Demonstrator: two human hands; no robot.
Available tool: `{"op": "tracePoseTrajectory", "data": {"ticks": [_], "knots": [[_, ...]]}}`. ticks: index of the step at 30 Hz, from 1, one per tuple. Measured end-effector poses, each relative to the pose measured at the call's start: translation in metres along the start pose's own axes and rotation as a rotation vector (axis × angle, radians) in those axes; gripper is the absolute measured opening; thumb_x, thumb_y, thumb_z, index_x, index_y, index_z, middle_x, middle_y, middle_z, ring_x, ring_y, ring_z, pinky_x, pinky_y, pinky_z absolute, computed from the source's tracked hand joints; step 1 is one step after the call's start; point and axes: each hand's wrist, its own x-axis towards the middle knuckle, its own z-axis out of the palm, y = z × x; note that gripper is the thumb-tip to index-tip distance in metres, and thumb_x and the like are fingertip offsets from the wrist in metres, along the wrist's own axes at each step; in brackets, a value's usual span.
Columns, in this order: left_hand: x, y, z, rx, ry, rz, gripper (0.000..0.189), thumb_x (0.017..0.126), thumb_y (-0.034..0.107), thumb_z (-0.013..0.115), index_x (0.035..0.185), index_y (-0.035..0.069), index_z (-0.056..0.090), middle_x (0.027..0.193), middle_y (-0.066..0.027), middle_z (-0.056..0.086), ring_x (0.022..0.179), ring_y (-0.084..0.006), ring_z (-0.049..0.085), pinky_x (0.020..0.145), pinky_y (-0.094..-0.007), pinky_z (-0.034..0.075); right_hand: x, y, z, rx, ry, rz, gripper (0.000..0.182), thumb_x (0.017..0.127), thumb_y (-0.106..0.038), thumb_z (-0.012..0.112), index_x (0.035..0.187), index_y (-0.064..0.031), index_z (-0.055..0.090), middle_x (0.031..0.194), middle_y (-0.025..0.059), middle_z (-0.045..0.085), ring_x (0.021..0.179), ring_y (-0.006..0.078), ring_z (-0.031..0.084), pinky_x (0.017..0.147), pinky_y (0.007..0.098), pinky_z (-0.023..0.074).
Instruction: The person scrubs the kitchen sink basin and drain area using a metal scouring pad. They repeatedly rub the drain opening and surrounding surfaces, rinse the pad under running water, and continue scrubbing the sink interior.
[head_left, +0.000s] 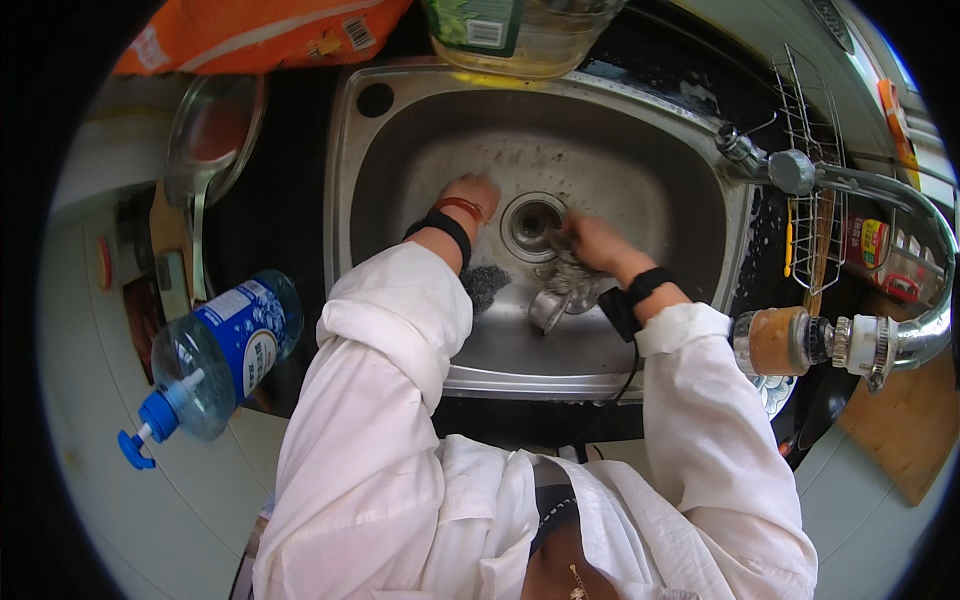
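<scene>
Both of my hands are down inside a stainless steel sink (675, 225). My left hand (472, 196) is on the basin floor, left of the round drain (532, 225); blur hides its fingers. Close to the drain's right rim is my right hand (594, 240), its fingertips also blurred. Just below it lies a shiny metal piece (551, 309), perhaps a drain strainer, with blurred greyish strands (571, 274) against it. Whether my right hand grips these is unclear. A dark grey scouring pad (487, 287) rests on the basin near my left forearm.
A blue-labelled pump bottle (225, 352) stands left of the sink. Behind the basin are a large oil bottle (517, 37) and an orange bag (262, 34). A chrome faucet (922, 225) arches at right, beside a wire rack (814, 232). A glass lid (217, 135) is at upper left.
</scene>
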Motion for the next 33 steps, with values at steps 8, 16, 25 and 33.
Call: {"op": "tracePoseTrajectory", "data": {"ticks": [8,16,25,33], "knots": [[0.007,-0.003,0.023,-0.031,0.178,-0.055,0.021,0.089,0.011,0.052,0.102,0.008,0.069,0.113,-0.0114,0.063,0.105,-0.0286,0.062,0.082,-0.0391,0.054,-0.017,-0.015,-0.033,-0.013,0.386,-0.204,0.019,0.074,-0.001,0.056,0.092,-0.0042,0.060,0.094,0.0177,0.062,0.089,0.0375,0.058,0.078,0.0440,0.0485],[0.010,-0.001,0.020,-0.088,0.162,-0.087,0.021,0.083,0.010,0.058,0.102,0.006,0.068,0.113,-0.0153,0.062,0.105,-0.0310,0.061,0.084,-0.0395,0.052,-0.002,-0.021,0.036,-0.426,0.325,-0.470,0.026,0.077,-0.004,0.052,0.102,-0.0057,0.063,0.112,0.0086,0.058,0.106,0.0259,0.054,0.080,0.0353,0.0511],[0.010,0.000,0.020,-0.063,0.149,-0.069,0.021,0.082,0.011,0.060,0.101,0.007,0.068,0.113,-0.0151,0.061,0.106,-0.0303,0.061,0.084,-0.0389,0.052,-0.006,-0.028,0.014,-0.533,0.263,-0.360,0.013,0.078,-0.014,0.058,0.090,-0.0088,0.060,0.101,0.0074,0.056,0.097,0.0266,0.056,0.074,0.0388,0.0508],[0.016,-0.001,0.027,-0.065,0.162,-0.089,0.022,0.081,0.013,0.063,0.101,0.009,0.068,0.112,-0.0138,0.062,0.103,-0.0299,0.062,0.083,-0.0381,0.052,-0.029,-0.056,0.009,-0.270,0.108,-0.219,0.018,0.071,-0.014,0.065,0.087,-0.0069,0.062,0.085,0.0133,0.062,0.081,0.0346,0.062,0.069,0.0445,0.0510]]}}
